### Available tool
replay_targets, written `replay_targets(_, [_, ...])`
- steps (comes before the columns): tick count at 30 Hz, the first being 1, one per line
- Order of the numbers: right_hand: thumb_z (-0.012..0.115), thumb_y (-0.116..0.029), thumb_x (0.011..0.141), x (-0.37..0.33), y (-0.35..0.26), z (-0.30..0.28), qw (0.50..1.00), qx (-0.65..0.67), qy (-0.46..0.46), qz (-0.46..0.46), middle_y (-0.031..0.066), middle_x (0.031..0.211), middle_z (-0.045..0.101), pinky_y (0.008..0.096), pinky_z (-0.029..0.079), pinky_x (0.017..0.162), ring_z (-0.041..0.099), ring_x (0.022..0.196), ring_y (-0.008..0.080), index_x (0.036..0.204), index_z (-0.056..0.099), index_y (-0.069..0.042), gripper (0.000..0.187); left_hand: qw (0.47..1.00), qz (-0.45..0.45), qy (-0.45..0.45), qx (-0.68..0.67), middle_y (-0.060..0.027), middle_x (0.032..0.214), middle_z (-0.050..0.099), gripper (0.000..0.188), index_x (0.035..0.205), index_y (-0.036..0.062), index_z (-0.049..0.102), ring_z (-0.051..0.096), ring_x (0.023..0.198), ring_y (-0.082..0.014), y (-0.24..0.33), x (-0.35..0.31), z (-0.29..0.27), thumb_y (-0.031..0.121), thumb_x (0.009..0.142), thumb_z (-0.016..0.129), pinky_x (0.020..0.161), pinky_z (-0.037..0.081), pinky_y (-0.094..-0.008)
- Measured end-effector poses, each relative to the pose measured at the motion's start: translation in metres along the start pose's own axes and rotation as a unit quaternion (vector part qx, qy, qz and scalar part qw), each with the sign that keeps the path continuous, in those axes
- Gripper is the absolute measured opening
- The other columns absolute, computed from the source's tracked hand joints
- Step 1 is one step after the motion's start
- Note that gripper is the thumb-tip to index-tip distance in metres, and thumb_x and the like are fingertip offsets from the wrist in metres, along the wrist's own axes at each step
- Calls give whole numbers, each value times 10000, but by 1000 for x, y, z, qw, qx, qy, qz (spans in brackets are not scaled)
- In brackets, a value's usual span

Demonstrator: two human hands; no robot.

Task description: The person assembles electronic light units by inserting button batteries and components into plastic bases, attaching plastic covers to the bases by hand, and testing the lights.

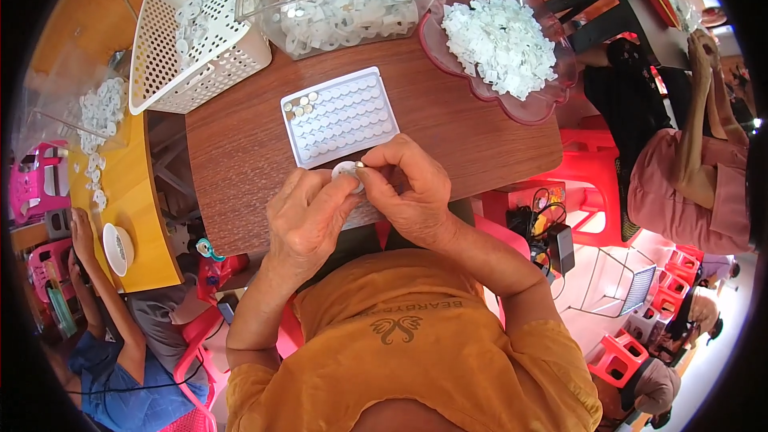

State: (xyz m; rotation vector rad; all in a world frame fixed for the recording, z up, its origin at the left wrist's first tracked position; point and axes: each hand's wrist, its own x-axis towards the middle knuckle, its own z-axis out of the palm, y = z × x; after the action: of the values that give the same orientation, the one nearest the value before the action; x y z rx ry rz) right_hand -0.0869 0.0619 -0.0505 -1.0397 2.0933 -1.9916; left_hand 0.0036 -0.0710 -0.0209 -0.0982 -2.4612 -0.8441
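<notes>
A round white plastic piece (pixel 345 169) is held up, a small silvery disc (pixel 360 164) just beside it.

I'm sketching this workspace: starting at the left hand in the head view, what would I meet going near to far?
Left hand, round white piece it holds, shallow white tray, clear bin.

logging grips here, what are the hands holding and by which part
The left hand holds a white round piece by its near edge. The right hand pinches a small shiny piece; by which part is too small to tell.
</notes>
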Motion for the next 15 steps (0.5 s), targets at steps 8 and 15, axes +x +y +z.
replay_targets(8, [626,87,765,-6,1,1,999,30,-11,-2,22,807,540,187,409,528,502,657,48,866,566,-8,151,998,-29,-28,-47,-96,777,586,288,878,32,640,571,665,-241,-1,0,-4,8,613,750,534,451,-330])
replay_targets(15, [644,81,748,-5,-11,-7,999,7,-29,-35,54,786,566,226,416,520,536,629,112,876,562,-6,175,1000,-1,-5,-28,-97,764,584,245,839,11,640,548,632,-223,3,-7,-4,29,622,752,498,425,-303])
